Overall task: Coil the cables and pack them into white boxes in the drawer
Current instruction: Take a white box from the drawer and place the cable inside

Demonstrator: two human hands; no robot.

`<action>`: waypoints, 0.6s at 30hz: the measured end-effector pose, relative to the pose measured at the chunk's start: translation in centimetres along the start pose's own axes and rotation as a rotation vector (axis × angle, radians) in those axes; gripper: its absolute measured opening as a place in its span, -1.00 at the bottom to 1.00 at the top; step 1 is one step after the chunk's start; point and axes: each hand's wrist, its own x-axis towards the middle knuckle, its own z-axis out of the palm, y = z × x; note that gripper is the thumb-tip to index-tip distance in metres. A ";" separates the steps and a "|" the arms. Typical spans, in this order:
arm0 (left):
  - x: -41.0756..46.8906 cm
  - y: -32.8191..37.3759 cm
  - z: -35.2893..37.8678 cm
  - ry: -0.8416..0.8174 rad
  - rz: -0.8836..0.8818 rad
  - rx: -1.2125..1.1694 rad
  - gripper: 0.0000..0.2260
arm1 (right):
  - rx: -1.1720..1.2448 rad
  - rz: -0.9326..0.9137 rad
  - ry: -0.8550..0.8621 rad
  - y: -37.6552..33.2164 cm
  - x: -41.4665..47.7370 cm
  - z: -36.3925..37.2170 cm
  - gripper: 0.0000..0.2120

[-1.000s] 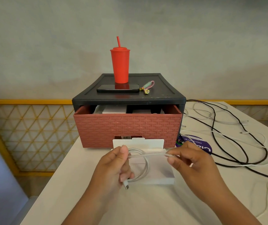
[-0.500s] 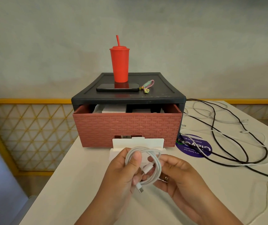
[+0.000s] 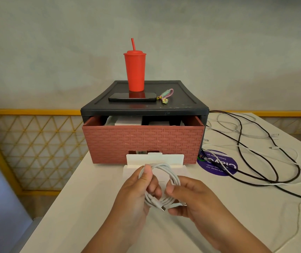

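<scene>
The likeliest trouble from here is the coil springing apart. Nothing binds the turns of the white cable (image 3: 172, 177), so if either grip slackens while the loop is carried to the white box (image 3: 155, 158), the turns would probably fan out and the free end unwind. That box sits open on the desk (image 3: 91, 207), touching the front of the drawer (image 3: 142, 141), with its lid standing up against the drawer face. A loop set down crooked could catch on the box rim, and a light box like this may well slide or tip under a push. The loose black cable (image 3: 255, 143) sprawls to the right of the drawer, well apart from the loop, so a snag there looks unlikely.

The cable is held above the desk just in front of the drawer and the box, between the two grips. Both are closed on it. The left grip (image 3: 138, 192) has its thumb over the loop's upper left and its fingers curled through the middle. The right grip (image 3: 193, 199) pinches the lower right turns between thumb and fingers. One connector (image 3: 162, 208) pokes out free at the bottom of the loop, between the grips; the other end cannot be made out.
</scene>
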 end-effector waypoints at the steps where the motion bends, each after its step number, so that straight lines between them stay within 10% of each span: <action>1: 0.0 -0.2 0.0 -0.021 -0.018 -0.038 -0.69 | -0.016 -0.010 0.067 0.0 0.1 -0.1 -0.91; 6: -0.3 -0.7 0.3 -0.114 0.004 0.144 -0.75 | -0.270 -0.207 0.501 0.2 0.5 -1.4 -0.87; 12: 0.3 -1.6 -1.2 0.009 0.424 0.868 -0.89 | -0.461 -0.188 0.614 0.2 1.2 -5.1 -0.76; 18: 1.7 -1.4 -3.1 0.210 0.509 1.064 -0.79 | -0.666 0.044 0.701 2.1 2.1 -10.2 -0.85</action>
